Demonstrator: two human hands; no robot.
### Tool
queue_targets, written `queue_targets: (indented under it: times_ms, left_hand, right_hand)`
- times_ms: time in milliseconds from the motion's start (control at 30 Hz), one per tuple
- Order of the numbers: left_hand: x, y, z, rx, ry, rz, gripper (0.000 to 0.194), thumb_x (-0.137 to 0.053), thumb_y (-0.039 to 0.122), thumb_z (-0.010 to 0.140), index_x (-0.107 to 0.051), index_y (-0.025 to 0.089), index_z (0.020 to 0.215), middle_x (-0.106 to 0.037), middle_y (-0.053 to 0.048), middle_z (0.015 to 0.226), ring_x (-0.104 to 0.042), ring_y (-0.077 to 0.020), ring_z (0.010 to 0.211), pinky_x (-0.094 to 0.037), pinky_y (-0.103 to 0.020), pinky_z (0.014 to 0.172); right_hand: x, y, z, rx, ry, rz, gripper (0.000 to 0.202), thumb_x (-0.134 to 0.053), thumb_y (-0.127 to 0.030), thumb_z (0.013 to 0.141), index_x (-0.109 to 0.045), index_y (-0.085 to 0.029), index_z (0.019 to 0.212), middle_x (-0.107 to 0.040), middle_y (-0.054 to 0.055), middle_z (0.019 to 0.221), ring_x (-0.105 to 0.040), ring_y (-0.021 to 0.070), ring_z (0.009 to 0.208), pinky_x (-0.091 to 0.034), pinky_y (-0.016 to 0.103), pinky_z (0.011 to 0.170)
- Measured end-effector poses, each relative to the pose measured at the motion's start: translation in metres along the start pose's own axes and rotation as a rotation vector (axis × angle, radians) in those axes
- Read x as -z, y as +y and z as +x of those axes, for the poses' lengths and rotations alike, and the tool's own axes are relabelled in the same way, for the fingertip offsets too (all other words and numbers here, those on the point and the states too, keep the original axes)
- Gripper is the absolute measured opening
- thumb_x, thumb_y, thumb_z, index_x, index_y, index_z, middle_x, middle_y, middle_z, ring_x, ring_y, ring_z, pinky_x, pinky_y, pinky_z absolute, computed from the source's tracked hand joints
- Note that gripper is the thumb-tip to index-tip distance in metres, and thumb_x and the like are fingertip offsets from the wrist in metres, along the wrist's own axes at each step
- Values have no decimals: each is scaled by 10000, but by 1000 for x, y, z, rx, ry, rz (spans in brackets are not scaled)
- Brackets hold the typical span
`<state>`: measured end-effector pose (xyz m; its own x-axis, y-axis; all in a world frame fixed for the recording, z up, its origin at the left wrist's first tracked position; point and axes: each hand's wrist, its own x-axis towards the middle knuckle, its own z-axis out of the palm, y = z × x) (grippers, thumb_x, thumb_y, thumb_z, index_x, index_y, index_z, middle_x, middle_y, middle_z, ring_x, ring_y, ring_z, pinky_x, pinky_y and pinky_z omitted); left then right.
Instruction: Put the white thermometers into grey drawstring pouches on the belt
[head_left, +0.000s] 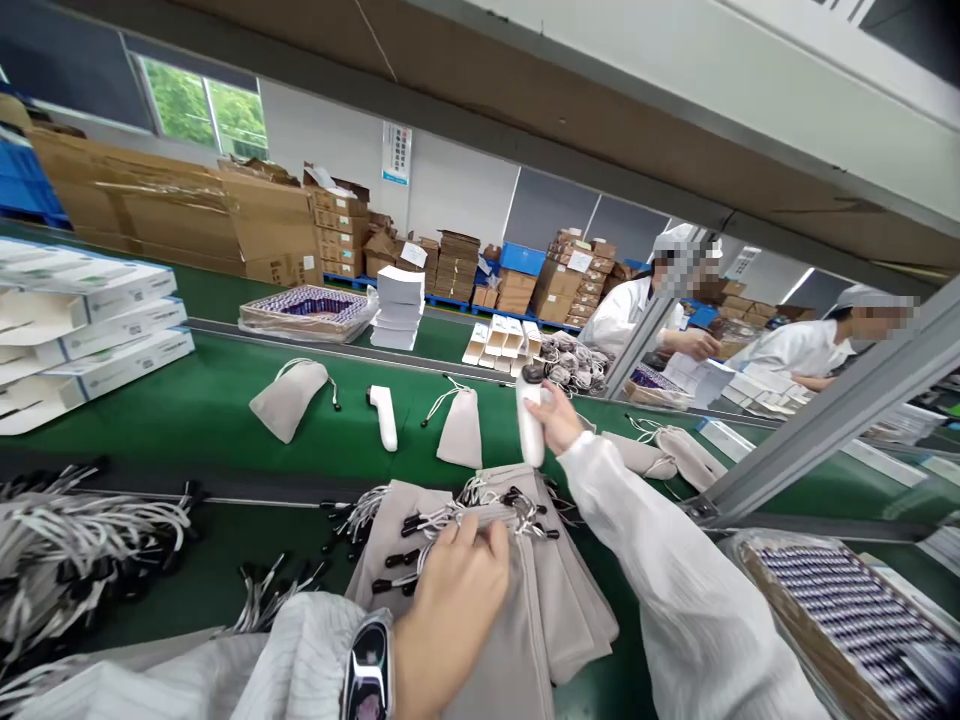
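My right hand [556, 415] grips a white handheld device [530, 420] with a dark top, held upright over the green belt. My left hand [463, 575] rests on a pile of grey drawstring pouches [499, 620], its fingers bent at the top edge of a pouch among white cords with black toggles. A second white device [383, 417] lies on the belt, between a filled-looking grey pouch [291, 400] on the left and another grey pouch [460, 430] on the right.
White boxes [97, 380] are stacked at left, above a heap of corded pouches [67, 560]. A metal post [810, 430] slants on the right, beside a tray of striped items [862, 610]. Two people in white work beyond it. A shelf [675, 120] hangs overhead.
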<state>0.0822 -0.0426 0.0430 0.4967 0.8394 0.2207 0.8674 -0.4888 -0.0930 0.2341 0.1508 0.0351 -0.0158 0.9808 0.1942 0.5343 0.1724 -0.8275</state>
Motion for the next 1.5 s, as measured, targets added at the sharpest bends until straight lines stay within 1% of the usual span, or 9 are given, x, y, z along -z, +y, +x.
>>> queue_targets:
  times_ms: [233, 500, 633, 833, 967, 1133, 1233, 1333, 1500]
  left_hand:
    - [35, -28, -5, -15, -43, -156, 174, -423, 24, 669, -512, 167, 716, -529, -40, 673, -471, -199, 681, -351, -275, 542]
    - [60, -28, -7, -87, -13, -267, 199, -322, 114, 820, -454, 171, 683, -483, -24, 655, -409, -186, 666, -303, -299, 565]
    - [54, -24, -6, -35, 108, -274, 191, -298, 134, 849, -447, 175, 735, -500, -19, 735, -407, -187, 721, -293, -384, 678]
    - [44, -23, -5, -36, 200, -240, 166, -317, 117, 844, -439, 179, 751, -500, -4, 687, -410, -183, 725, -272, -430, 726]
    - [46, -26, -1, 4, 284, -228, 195, -299, 187, 863, -443, 168, 734, -477, -26, 735, -402, -187, 719, -318, -407, 683]
    - [44, -32, 5, 110, 322, -313, 195, -289, 211, 854, -438, 154, 743, -368, -47, 824, -396, -171, 733, -374, -291, 586]
    - [44, -38, 9, 143, 248, -534, 202, -248, 230, 869, -413, 169, 769, -350, -37, 895, -422, -130, 736, -400, -260, 630]
    - [48, -46, 11, 184, 139, -747, 198, -236, 306, 877, -398, 192, 861, -406, -13, 884, -445, -108, 680, -395, -240, 625]
    - [73, -54, 5, 148, -298, -1014, 367, -281, 449, 836, -388, 186, 603, -355, 52, 539, -352, -96, 482, -280, -200, 462]
  right_hand:
    - [54, -75, -79, 213, -37, 865, 731, -598, -284, 689, -140, -427, 1241, -510, -5, 1042, -570, 157, 836, -496, 366, 699]
    - [26, -92, -112, 183, -116, 1056, 652, -604, -213, 697, -245, -417, 1201, -524, -20, 962, -565, 150, 827, -507, 370, 710]
    - [23, -95, -115, 63, -213, 1103, 595, -597, -202, 701, -279, -381, 1171, -537, -26, 881, -574, 152, 780, -515, 387, 676]
    - [29, -98, -116, 43, -102, 1122, 491, -596, -227, 708, -335, -386, 1092, -533, -47, 897, -563, 118, 739, -507, 313, 625]
    - [22, -91, -118, -68, -429, 916, 205, -561, -348, 736, -486, -251, 900, -509, -42, 751, -517, 65, 610, -444, 191, 516]
    - [12, -85, -124, -103, -830, 390, 518, -339, -600, 752, -568, -135, 719, -481, -13, 567, -423, 48, 408, -337, 165, 363]
    - [13, -87, -128, 42, -635, 206, 570, -244, -583, 794, -603, -144, 734, -479, -10, 526, -386, 53, 376, -327, 187, 375]
    - [20, -82, -121, 346, -153, 145, 422, -311, -481, 828, -603, -177, 806, -542, 3, 608, -451, 80, 475, -370, 208, 480]
    - [46, -41, -77, 476, 425, -124, 376, -382, -473, 784, -563, -188, 619, -527, 19, 529, -454, 110, 486, -369, 239, 538]
